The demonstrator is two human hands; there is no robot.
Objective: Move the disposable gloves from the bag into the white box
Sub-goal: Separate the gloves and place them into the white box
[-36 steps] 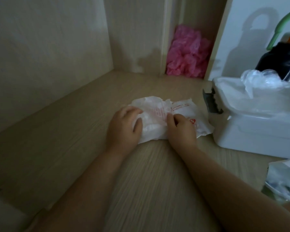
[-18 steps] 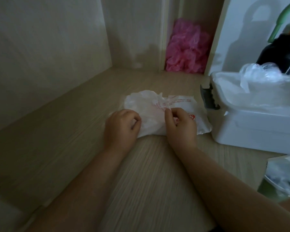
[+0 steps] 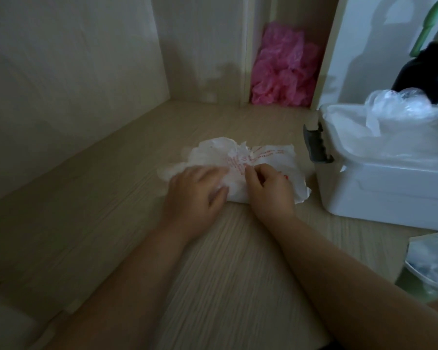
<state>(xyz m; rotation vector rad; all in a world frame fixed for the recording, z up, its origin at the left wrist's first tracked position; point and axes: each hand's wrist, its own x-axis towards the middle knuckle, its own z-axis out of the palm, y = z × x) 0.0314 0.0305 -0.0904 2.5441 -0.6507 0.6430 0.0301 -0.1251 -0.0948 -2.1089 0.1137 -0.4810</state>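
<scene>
Desk [image 3: 106, 223] runs open near and left, up to the side panel [image 3: 74, 72]. Mid-desk, the left hand [image 3: 195, 193] presses the crumpled bag [image 3: 271, 157] with straightish fingers (blurred), and the right hand [image 3: 271, 190] pinches it. Just right stands the box [image 3: 390, 193], clear gloves [image 3: 400, 104] heaped inside. Pink plastic [image 3: 283, 69] fills the far nook.

The bag [image 3: 240, 160], thin white plastic with red print, lies crumpled on the bench [image 3: 111, 198] just left of the white box [image 3: 390, 195]. The box stands open, a grey latch [image 3: 316, 145] on its left end. Clear disposable gloves [image 3: 400, 104] are heaped inside, rising above its rim.
</scene>
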